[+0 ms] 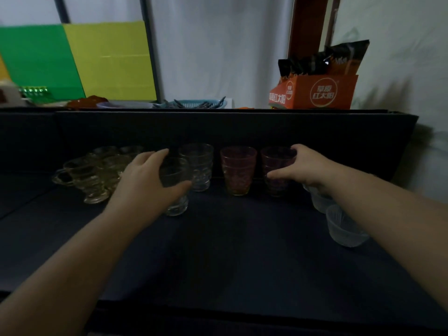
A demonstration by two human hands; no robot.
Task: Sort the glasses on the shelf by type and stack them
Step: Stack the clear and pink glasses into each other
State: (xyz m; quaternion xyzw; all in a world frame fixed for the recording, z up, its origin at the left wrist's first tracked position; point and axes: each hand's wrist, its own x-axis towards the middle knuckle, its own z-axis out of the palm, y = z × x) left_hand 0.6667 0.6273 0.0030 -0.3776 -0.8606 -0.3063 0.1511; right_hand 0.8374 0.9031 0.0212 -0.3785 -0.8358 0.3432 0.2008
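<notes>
1. Head view, step in hand: the sorting looks to be mid-way. Both hands are on tumblers in the row along the back of the dark shelf (242,251), so I judge this the moment of taking hold, one glass to each hand, before bringing like to like.

2. Head view, left side: the left hand (148,180), at centre left of the frame, curls round a clear ribbed tumbler (175,190). The thumb lies across its near side and the fingers (157,154) reach over the rim; they are about half closed and gripping the glass. A second clear ribbed tumbler (197,166) stands just beside it, a little further back.

3. Head view, right side: the right hand (303,166), right of centre, holds a dark purple tumbler (277,170), fingers over the far rim and thumb pressed on the front wall. A red-and-amber tumbler (238,169) stands apart to its left, untouched.

4. Head view, other glasses: a cluster of clear handled cups (92,175) sits at the left of the shelf, already gathered. Two frosted plastic cups (344,226) stand at the lower right, one partly hidden behind the right forearm.

5. Next move, as I judge it: lift the held clear tumbler and lower it squarely into its twin; the purple one wants setting into the red-and-amber one, if their shapes match.
</notes>
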